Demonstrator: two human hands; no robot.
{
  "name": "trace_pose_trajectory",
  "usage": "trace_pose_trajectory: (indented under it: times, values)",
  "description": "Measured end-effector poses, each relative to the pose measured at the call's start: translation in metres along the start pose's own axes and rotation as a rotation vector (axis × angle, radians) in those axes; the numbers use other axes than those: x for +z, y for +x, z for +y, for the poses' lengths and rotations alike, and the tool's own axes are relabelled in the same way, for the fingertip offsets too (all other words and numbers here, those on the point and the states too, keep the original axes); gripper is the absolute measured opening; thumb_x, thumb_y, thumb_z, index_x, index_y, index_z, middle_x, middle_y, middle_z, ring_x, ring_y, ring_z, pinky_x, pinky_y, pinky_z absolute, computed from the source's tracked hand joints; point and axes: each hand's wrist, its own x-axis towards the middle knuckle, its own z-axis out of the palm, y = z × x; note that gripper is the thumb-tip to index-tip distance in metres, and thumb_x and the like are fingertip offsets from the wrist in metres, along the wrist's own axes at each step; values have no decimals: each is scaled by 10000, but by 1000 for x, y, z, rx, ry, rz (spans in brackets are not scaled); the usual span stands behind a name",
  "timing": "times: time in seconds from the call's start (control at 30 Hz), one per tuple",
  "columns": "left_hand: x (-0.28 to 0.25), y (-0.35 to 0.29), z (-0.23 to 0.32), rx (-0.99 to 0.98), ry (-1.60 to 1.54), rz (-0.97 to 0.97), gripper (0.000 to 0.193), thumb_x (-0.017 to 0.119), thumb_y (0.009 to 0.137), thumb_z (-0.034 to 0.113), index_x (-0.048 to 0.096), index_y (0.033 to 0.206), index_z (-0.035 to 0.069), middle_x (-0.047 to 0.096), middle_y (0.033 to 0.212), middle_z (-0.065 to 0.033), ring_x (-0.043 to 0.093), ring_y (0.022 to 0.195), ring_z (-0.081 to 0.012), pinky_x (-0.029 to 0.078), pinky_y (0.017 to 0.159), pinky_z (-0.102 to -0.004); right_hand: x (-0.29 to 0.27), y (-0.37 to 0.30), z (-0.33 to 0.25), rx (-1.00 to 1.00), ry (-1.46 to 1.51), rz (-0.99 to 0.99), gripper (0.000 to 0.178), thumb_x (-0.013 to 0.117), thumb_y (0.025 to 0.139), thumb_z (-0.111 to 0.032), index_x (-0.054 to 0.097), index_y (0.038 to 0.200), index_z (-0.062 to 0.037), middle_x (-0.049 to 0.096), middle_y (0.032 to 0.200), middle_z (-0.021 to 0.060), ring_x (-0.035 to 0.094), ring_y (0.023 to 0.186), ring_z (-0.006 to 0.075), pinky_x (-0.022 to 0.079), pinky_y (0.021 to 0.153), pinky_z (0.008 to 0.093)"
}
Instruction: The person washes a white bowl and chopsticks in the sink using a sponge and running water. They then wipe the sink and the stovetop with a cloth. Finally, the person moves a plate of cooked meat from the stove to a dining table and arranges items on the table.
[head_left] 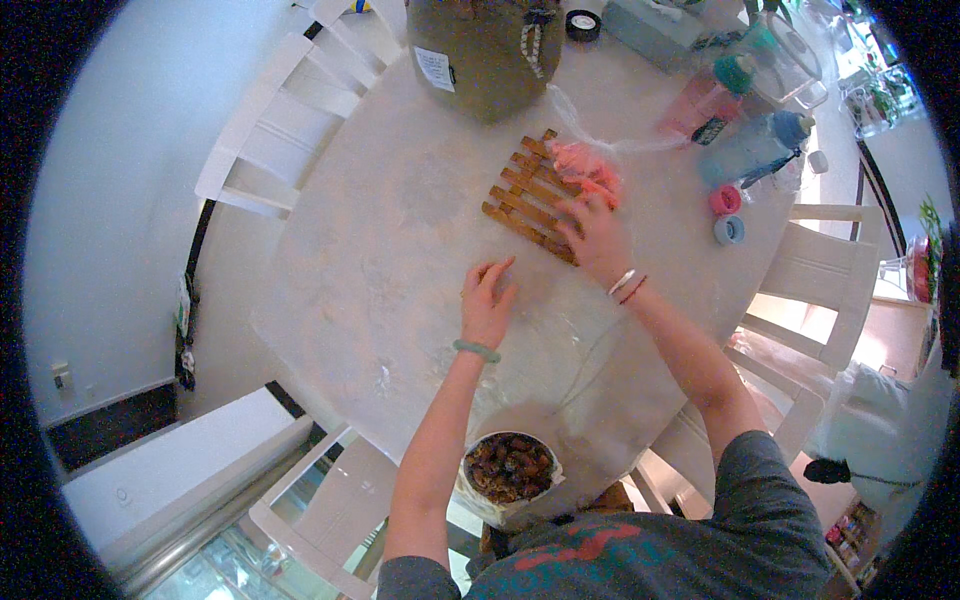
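A brown slatted wooden trivet [525, 190] lies on the table, with a crumpled pink plastic-like bundle [588, 168] on its far right part. My right hand [597, 240] is over the trivet's near right side, fingers apart and slightly blurred, their tips close to the pink bundle. Whether they touch it is unclear. My left hand [487, 305] rests lower on the table, left of and nearer than the trivet, its fingers loosely spread and holding nothing. Close to my body stands a white tub [553, 487] filled with dark brown, glossy pieces [508, 466].
A large olive-brown bag [485, 60] stands at the back. To the right are a pink bottle [700, 100], a blue bottle [750, 150], a pink cap [725, 200] and a blue cap [729, 230]. A black tape roll [583, 25] lies behind. White chairs [285, 140] surround the table [370, 270].
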Motion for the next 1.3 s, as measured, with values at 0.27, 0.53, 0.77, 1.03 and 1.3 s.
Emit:
trace_pose_trajectory:
  times: [0.27, 0.53, 0.77, 1.03, 1.3]
  values:
    - [1, 3, 2, -24, 102, -6, 419, 647, 791, 114, 589, 1205, 146, 489, 1109, -102, 504, 1008, -249, 460, 845, -324, -43, 86, 51, 336, -205, 17, 370, 548, 864, -312, 573, 1158, -89, 611, 1050, 174, 579, 962, 360, 496, 772, 450]
    - [-2, 1, -2, -27, 84, -11, 424, 657, 772, 113, 597, 1189, 160, 488, 1146, -119, 504, 1042, -277, 440, 905, -339, -45, 159, 80, 116, -211, 452, 309, 516, 879, -288, 610, 1080, -73, 624, 977, 183, 589, 907, 371, 479, 783, 449]
    - [4, 2, -13, -21, 93, -4, 411, 651, 784, 111, 595, 1190, 154, 483, 1160, -107, 511, 1046, -251, 462, 880, -334, -23, 70, 25, 31, -408, -160, 610, 631, 791, -416, 459, 1319, -164, 447, 1334, 174, 410, 1239, 340, 318, 1034, 482]
    - [2, 5, -1, -99, -54, -55, 378, 629, 792, 104, 603, 1169, 125, 472, 1152, -90, 490, 1045, -235, 444, 859, -310, 21, 0, 34, -294, -792, -124, 683, 616, 780, -458, 363, 1381, -253, 250, 1497, 13, 155, 1401, 278, 108, 1072, 599]
    - [4, 4, -10, -17, 96, 8, 387, 653, 774, 106, 610, 1157, 132, 501, 1070, -86, 519, 985, -223, 474, 806, -308, 1, 104, 87, -71, -750, -104, 468, 494, 884, -254, 430, 1347, -240, 306, 1474, 9, 195, 1391, 242, 135, 1075, 589]
